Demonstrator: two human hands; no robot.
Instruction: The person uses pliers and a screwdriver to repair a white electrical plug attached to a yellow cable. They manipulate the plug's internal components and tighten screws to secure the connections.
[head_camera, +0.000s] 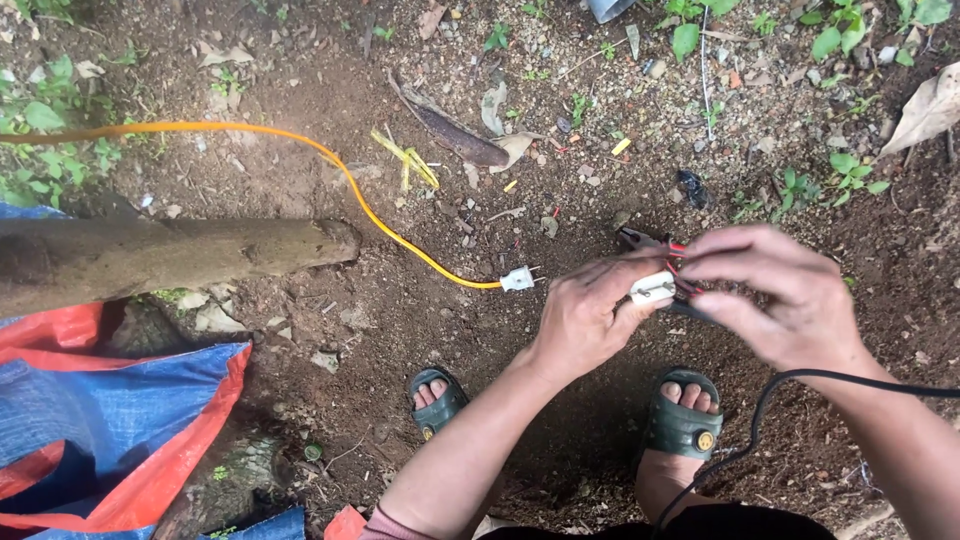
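Right of the middle of the frame, the left hand (585, 315) has its fingers closed around a small white plug (652, 288). The right hand (785, 295) bends over it, fingers pinching the red wires (678, 262). A yellow cord (300, 150) lies on the dirt at left.

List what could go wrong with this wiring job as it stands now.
1. The yellow cord's white plug lies on the bare dirt, so grit or damp may get on its prongs.
2. The left hand and right hand hold the white connector and red wires bare-handed, so a shock seems possible if anything is live.
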